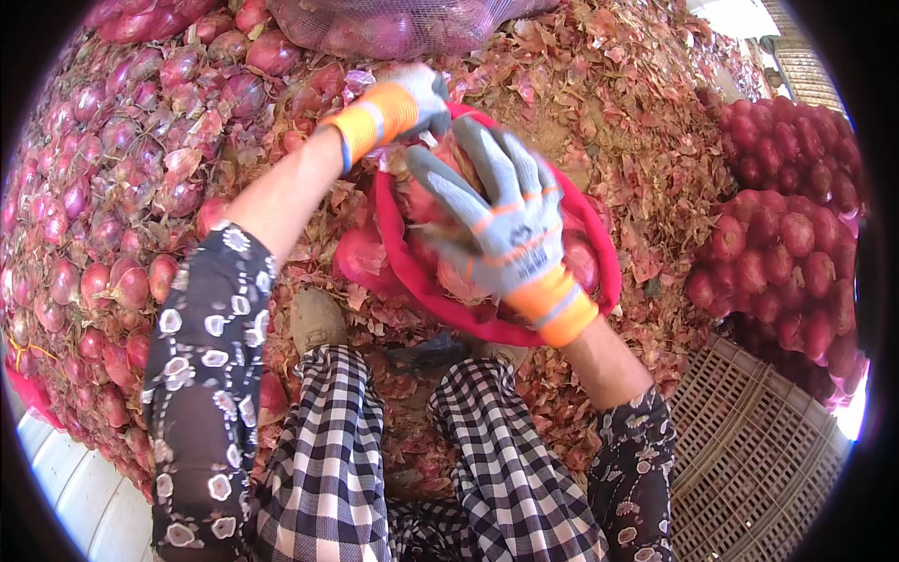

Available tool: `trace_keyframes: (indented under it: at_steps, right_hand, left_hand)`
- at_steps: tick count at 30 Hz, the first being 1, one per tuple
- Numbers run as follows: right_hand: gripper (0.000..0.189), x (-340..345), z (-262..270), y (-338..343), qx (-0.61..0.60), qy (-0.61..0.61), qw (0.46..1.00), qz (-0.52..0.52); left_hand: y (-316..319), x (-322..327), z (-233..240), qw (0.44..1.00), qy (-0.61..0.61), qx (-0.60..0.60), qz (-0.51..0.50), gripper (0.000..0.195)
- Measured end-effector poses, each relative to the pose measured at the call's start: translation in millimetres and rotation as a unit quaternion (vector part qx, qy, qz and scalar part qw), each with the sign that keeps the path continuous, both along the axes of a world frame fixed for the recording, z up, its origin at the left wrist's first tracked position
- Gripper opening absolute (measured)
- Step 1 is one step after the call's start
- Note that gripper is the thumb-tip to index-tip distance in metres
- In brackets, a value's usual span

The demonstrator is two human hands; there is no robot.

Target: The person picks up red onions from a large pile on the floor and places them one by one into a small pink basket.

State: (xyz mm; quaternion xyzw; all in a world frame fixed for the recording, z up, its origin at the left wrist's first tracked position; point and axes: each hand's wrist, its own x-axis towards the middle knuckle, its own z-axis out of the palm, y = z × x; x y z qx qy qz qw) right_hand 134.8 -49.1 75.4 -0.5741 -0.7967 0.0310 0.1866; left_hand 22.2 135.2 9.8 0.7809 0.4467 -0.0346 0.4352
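In front of my knees stands a red mesh bag [609,260], its thick rim spread wide around red onions [581,260]. My right hand [502,204], in a grey glove with an orange cuff, reaches over the bag's mouth with fingers spread across the onions. Its thumb is blurred, and whether it grips an onion is hidden. At the bag's far left rim, my left hand [425,102] in a matching glove is curled and blurred. What lies under its fingers cannot be made out.
A large heap of red onions [105,161] rises on the left. Filled mesh bags [772,260] stand at the right above a plastic crate [744,449]. Another filled mesh bag [393,31] lies beyond my hands. Dry onion skins [632,119] cover the ground.
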Motion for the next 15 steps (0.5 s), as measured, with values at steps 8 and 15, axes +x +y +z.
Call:
trace_keyframes:
  at_steps: [8, 15]
  right_hand:
    - [0.037, 26, -33, 17, -0.038, -0.245, 0.968, -0.047]
    - [0.049, 23, -20, 18, -0.053, -0.125, 0.988, -0.067]
  left_hand:
    - [-17, -5, 34, 0.998, 0.004, 0.033, -0.047, 0.034]
    - [-103, -70, 22, 0.991, 0.120, 0.056, -0.017, 0.080]
